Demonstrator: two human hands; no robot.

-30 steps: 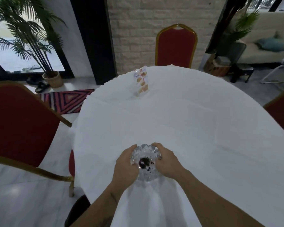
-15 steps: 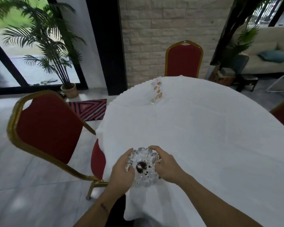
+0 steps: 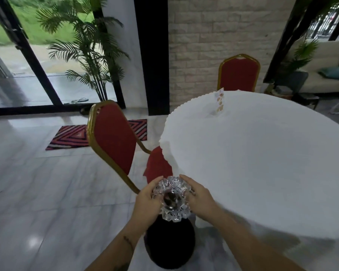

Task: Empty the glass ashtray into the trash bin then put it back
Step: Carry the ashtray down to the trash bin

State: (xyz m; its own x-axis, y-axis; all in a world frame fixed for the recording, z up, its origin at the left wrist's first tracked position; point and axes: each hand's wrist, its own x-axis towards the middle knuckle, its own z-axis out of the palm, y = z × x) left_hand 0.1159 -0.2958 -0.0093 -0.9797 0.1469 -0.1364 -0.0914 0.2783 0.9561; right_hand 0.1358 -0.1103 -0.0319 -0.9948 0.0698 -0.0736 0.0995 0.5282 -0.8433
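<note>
Both hands hold the glass ashtray (image 3: 172,198) in the air, off the near-left edge of the white-clothed desk (image 3: 262,163). The left hand (image 3: 146,202) cups its left rim and the right hand (image 3: 201,200) its right rim, fingers curled closed against the cut glass. Dark ash sits in the bowl. Directly beneath stands a dark round trash bin (image 3: 169,243) on the marble floor, beside a red chair (image 3: 114,141).
</note>
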